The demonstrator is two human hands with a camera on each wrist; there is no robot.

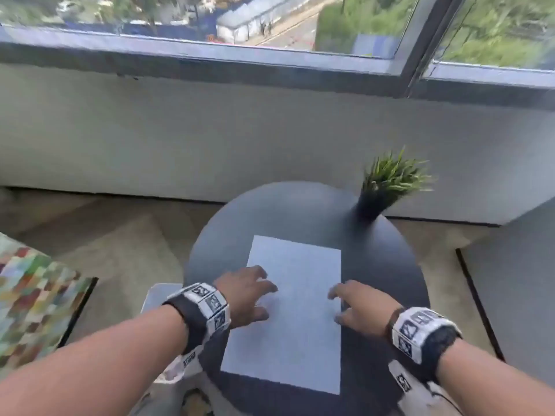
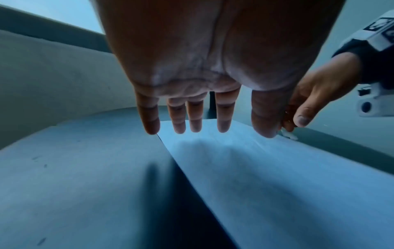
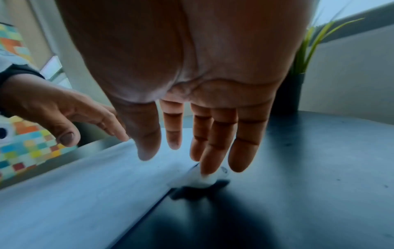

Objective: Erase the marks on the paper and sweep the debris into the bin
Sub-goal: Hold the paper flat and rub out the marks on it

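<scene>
A white sheet of paper (image 1: 294, 319) lies on a round dark table (image 1: 300, 211). No marks show on it through the blur. My left hand (image 1: 249, 292) hovers palm down over the sheet's left edge with straight, spread fingers (image 2: 195, 118) and holds nothing. Over the sheet's right edge my right hand (image 1: 351, 304) is also flat and open. In the right wrist view a small white eraser (image 3: 192, 179) lies at that edge, just under my right hand's (image 3: 213, 134) fingertips. I cannot tell whether they touch it. The left wrist view shows the eraser (image 2: 288, 134) beyond my thumb.
A potted green plant (image 1: 387, 187) stands at the table's far right. A pale box-like thing (image 1: 159, 295) sits low beside the table's left edge, under my left wrist. A seat with a multicoloured pattern (image 1: 33, 295) is at the far left. A low wall under a window lies ahead.
</scene>
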